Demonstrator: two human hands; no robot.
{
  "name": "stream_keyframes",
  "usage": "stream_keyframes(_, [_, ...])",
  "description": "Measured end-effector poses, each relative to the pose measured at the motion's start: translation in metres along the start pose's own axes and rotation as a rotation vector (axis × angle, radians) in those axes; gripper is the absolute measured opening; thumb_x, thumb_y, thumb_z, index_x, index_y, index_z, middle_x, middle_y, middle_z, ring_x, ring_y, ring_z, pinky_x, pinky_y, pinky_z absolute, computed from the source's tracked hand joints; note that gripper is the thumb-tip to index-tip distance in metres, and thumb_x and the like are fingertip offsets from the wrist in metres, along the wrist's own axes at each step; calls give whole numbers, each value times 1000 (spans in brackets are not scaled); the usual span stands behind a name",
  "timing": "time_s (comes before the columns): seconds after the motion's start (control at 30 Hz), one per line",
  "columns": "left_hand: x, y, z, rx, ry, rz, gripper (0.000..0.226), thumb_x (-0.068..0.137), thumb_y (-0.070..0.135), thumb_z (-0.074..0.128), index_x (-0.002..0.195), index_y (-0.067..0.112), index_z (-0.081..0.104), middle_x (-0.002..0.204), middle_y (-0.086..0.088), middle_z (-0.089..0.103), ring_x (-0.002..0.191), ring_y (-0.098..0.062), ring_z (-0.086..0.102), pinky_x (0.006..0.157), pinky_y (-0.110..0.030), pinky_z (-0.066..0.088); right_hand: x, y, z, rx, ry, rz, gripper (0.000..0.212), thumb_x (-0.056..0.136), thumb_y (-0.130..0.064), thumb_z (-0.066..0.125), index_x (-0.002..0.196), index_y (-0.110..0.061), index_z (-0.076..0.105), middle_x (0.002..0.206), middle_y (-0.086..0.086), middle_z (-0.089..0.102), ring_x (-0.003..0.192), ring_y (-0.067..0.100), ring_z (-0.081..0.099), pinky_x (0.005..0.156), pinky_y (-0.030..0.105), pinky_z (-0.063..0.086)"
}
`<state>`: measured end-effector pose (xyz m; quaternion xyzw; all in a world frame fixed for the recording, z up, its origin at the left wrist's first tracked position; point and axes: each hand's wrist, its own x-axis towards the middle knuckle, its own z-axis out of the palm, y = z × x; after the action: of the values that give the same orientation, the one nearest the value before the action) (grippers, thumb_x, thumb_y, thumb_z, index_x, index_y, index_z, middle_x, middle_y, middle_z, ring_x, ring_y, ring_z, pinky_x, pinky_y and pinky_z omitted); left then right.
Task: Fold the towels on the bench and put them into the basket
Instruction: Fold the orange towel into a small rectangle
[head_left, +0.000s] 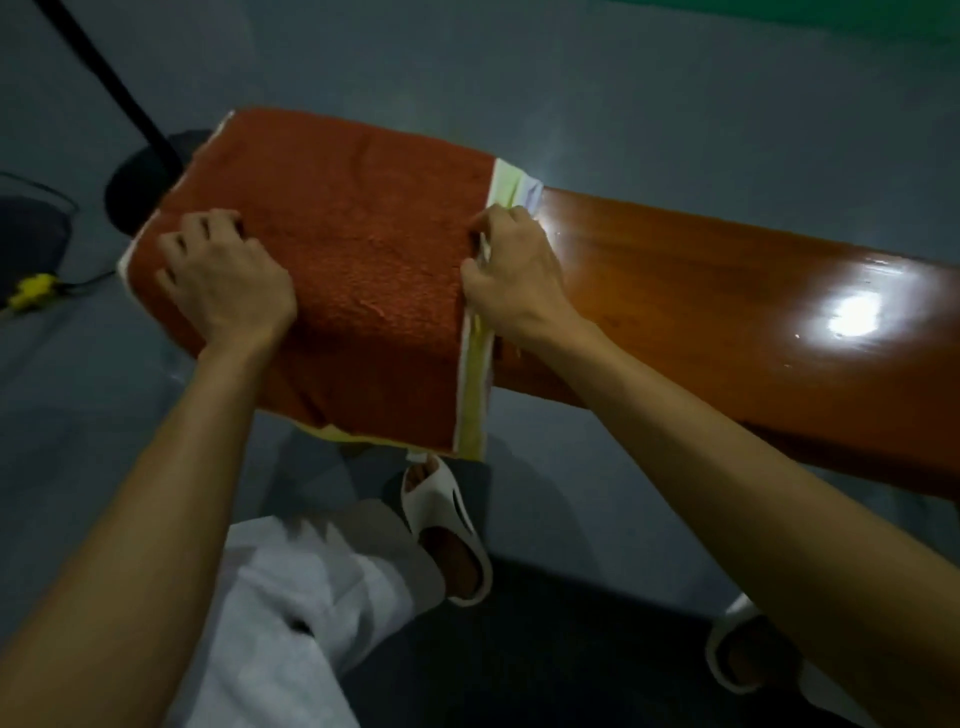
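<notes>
Now | L hand grips red towel at end | R hand pinches pale hem | towel over bench

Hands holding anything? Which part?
Right hand pinches the orange towel at its right edge, along the pale strip. Left hand rests on its left end; whether it grips cannot be told.
</notes>
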<state>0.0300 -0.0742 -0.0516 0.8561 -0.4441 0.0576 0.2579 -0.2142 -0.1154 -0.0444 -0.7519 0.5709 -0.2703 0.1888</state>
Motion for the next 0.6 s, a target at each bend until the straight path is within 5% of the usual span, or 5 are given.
stream_keyframes(0.13, [28, -21, 3, 73, -18, -119, 45, 97, 41, 53, 127, 8, 55, 143, -18, 47, 134, -43, 41, 115, -56, 31, 9, -10, 5, -58, 22, 65, 35, 78, -46, 65, 99, -18, 68, 98, 2, 65, 91, 21, 64, 78, 42, 60])
stream_keyframes(0.3, [31, -9, 4, 95, -11, -132, 24, 100, 26, 57, 117, 11, 64, 143, -16, 49, 135, -41, 42, 113, -52, 32, 22, -16, 2, -127, -18, 158, 17, 78, -32, 74, 83, -17, 70, 76, -1, 69, 73, 17, 67, 69, 39, 62])
stream_keyframes(0.6, [25, 22, -7, -58, 132, -36, 16, 98, 19, 54, 109, 12, 61, 134, -12, 53, 128, -34, 48, 108, -51, 40, 19, -9, -18, 103, 52, 127, 20, 76, -34, 69, 67, -16, 67, 62, -3, 65, 60, 12, 64, 63, 44, 61])
